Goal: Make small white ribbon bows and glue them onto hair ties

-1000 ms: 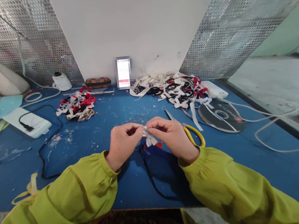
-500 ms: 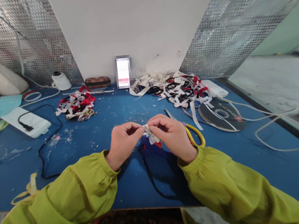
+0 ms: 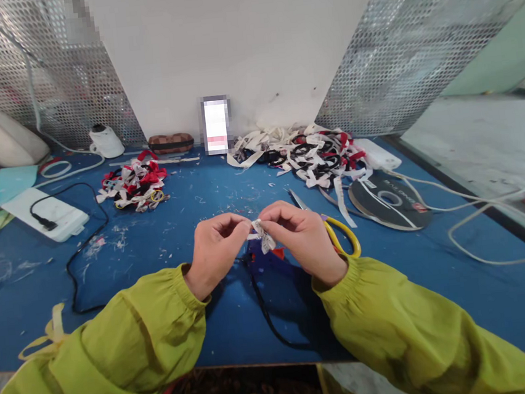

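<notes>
My left hand (image 3: pixel 216 248) and my right hand (image 3: pixel 301 236) meet above the middle of the blue table (image 3: pixel 171 305). Both pinch a small white printed ribbon piece (image 3: pixel 262 236) between thumb and fingertips. Yellow-handled scissors (image 3: pixel 335 230) lie on the table just behind my right hand, partly hidden by it. A black cable (image 3: pixel 264 311) runs across the table under my wrists. Both arms wear yellow-green sleeves.
A small pile of white, red and black ribbon bows (image 3: pixel 135 184) lies at the back left, a larger pile of ribbon pieces (image 3: pixel 307 149) at the back right. A black tape spool (image 3: pixel 388 200), white cables (image 3: pixel 473 220), a white power strip (image 3: pixel 48 211) and perforated metal screens (image 3: pixel 414 40) surround the area.
The hands rose slightly and the ribbon piece was turned between the fingertips; it now hangs shorter below the pinch.
</notes>
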### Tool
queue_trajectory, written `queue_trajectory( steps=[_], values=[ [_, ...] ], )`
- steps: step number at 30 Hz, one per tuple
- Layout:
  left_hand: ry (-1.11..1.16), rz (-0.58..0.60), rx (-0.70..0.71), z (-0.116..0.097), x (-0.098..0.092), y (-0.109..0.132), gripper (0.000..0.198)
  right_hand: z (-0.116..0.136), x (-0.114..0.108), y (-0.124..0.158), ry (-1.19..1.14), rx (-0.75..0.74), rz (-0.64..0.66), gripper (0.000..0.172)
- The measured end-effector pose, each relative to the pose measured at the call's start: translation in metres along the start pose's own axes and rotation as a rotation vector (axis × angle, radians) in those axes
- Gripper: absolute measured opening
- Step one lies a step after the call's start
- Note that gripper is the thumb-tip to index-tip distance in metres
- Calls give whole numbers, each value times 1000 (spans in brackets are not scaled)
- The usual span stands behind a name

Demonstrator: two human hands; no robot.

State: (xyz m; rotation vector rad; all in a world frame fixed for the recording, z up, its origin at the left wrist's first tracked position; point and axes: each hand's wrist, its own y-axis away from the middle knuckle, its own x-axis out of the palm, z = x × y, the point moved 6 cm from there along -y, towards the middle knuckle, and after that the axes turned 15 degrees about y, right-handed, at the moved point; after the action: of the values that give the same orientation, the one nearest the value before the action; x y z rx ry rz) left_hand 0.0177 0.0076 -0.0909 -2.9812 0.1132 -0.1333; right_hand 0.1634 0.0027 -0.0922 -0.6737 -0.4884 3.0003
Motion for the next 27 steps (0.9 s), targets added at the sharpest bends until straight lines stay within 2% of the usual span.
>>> queue_trajectory(
  steps=[5,13,18,21,27],
  values=[
    [-89,-9,13,1,-1,0,17,-2,1,0,-20,-7,2,9],
    [-122,-42,9,0,-2,-1,17,-10,7,-1,-144,149,91,10],
    [-86,-11,1,2,-1,-2,18,-9,6,-2,-109,128,70,10],
    [-136,-2,41,0,-2,-1,17,-8,5,-2,-82,100,55,9],
    [-202,-10,71,-2,-2,0,17,-11,8,0,-161,184,102,14]
  ],
)
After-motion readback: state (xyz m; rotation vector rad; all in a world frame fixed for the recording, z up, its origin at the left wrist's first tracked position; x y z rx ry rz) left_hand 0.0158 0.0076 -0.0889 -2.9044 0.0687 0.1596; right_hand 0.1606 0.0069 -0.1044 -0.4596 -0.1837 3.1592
